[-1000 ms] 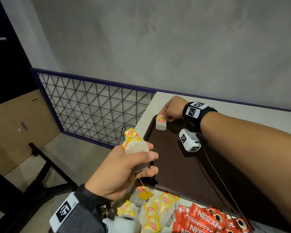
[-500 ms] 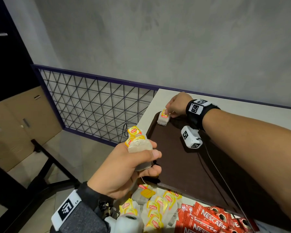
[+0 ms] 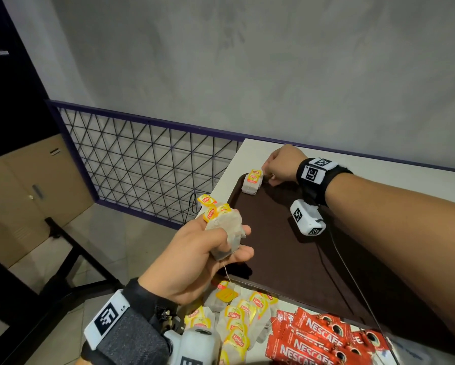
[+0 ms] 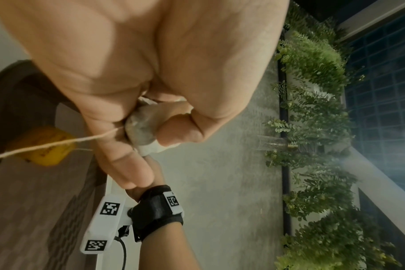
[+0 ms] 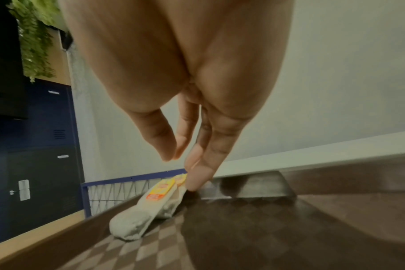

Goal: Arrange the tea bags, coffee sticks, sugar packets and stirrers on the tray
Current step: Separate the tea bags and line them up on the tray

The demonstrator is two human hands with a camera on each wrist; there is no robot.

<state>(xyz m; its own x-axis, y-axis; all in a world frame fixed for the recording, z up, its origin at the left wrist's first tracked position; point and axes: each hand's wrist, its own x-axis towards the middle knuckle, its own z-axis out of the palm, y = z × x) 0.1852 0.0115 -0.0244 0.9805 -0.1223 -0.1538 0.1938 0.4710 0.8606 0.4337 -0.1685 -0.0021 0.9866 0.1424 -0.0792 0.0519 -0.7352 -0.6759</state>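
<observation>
A dark brown tray (image 3: 279, 259) lies on the white table. A small stack of Lipton tea bags (image 3: 252, 181) lies in its far left corner, leaning on the rim in the right wrist view (image 5: 139, 219). My right hand (image 3: 267, 175) is just right of the stack, fingers straight, and one fingertip (image 5: 197, 179) touches the stack's tagged end. My left hand (image 3: 236, 241) hovers over the tray's near left edge and grips a bunch of tea bags (image 3: 223, 227). One yellow tag (image 3: 225, 295) dangles below the bunch on its string (image 4: 46, 146).
Loose tea bags (image 3: 236, 320) and red Nescafe sticks (image 3: 318, 338) lie on the table before the tray's near edge. A purple mesh railing (image 3: 147, 164) borders the table's left side, with a drop to the floor. A grey wall stands behind.
The right hand's tea bags went from upright to lying in the tray's far left corner. The fingers let go and drew slightly right. The left hand barely moved.
</observation>
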